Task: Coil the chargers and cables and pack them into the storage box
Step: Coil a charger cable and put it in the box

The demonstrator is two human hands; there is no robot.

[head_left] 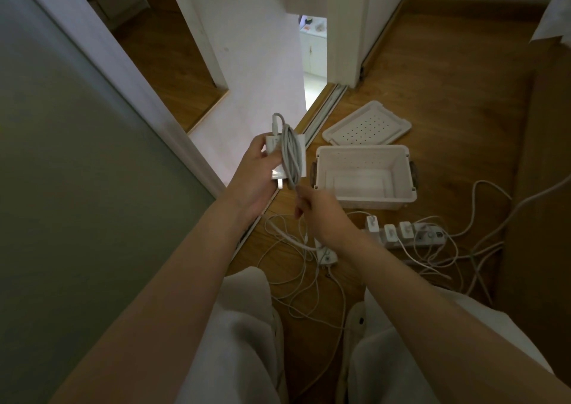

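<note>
Both forearms reach up to mid-frame, where the left hand (pixel 253 169) grips a white charger (pixel 285 159) and the right hand (pixel 321 212) pinches its cable (pixel 290 153), whose wound loops could slip before reaching the empty storage box (pixel 364 175) at right.

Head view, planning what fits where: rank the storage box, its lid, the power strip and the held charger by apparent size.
1. Storage box
2. Lid, close behind the box
3. Power strip
4. Charger, though it is nearer the camera, so unsure against the strip
</note>
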